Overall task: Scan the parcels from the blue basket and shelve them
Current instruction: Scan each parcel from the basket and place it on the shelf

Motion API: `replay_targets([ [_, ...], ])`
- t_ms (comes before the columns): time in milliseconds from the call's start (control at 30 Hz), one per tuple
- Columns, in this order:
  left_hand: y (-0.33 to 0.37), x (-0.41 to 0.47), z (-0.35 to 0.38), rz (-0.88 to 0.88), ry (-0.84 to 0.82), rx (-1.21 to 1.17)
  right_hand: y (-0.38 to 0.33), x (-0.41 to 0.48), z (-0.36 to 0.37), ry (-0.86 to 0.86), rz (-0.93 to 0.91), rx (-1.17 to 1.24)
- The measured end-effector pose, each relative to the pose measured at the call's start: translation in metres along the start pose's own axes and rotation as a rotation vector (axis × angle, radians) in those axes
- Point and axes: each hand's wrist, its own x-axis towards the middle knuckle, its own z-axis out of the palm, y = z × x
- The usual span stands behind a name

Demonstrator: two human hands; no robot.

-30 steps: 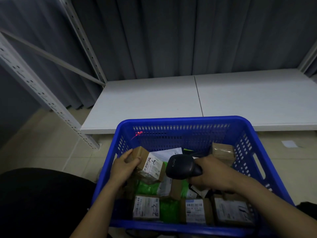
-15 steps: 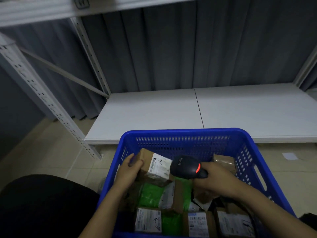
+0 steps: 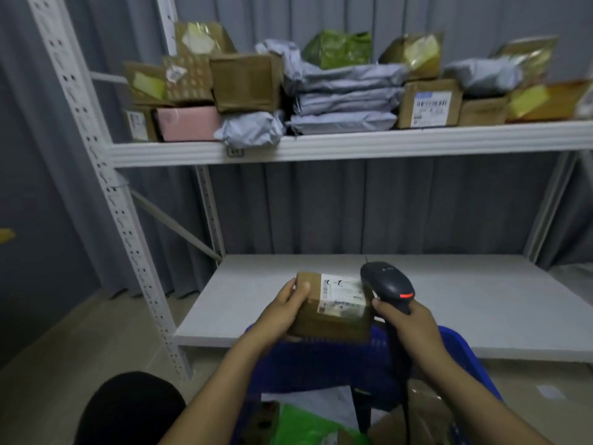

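Grey curtain [image 3: 353,207] hangs behind a white metal rack whose upper shelf [image 3: 353,146] carries brown boxes, grey mailer bags [image 3: 346,101], a pink box [image 3: 189,123] and a green bag [image 3: 337,49]; one carton [image 3: 430,104] there shows a barcode label, its print too blurred to read. Above the lower shelf [image 3: 497,303] the left hand [image 3: 282,311] grips the left end of a brown cardboard parcel [image 3: 333,319], thumb on top and the other fingers [image 3: 288,289] curled round the far edge. The parcel's long axis runs left to right from those fingers, nearly level. Its white label [image 3: 341,293] faces up, bearing barcodes and two handwritten marks joined by a dash that I cannot read for sure. Just right of the parcel, the right hand [image 3: 407,329] is closed round the handle of a black scanner [image 3: 386,281], whose head sits above the fingers at the parcel's right end, a red light lit on its back. Below both hands is the blue basket [image 3: 462,354].
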Motion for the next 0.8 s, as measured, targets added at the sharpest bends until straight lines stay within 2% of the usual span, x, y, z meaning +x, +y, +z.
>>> replay_targets([
  [67,0.022,-0.005,-0.017,0.029,-0.058,0.021,-0.029,0.007,0.008,0.002,-0.003,0.113],
  [133,0.043,-0.01,-0.035,0.079,-0.087,0.099,-0.056,0.013,0.015,0.015,-0.032,0.122],
  [200,0.064,-0.016,-0.053,0.146,-0.046,0.191,-0.084,0.015,0.022,0.022,-0.062,0.132],
  [467,0.152,-0.035,-0.108,0.467,0.377,0.145,-0.185,0.019,0.061,0.009,-0.235,0.172],
  [733,0.243,-0.026,-0.129,0.793,0.744,0.262,-0.262,0.052,0.053,0.093,-0.346,0.219],
  [800,0.264,-0.017,-0.132,0.852,0.781,0.283,-0.275,0.062,0.05,0.094,-0.368,0.226],
])
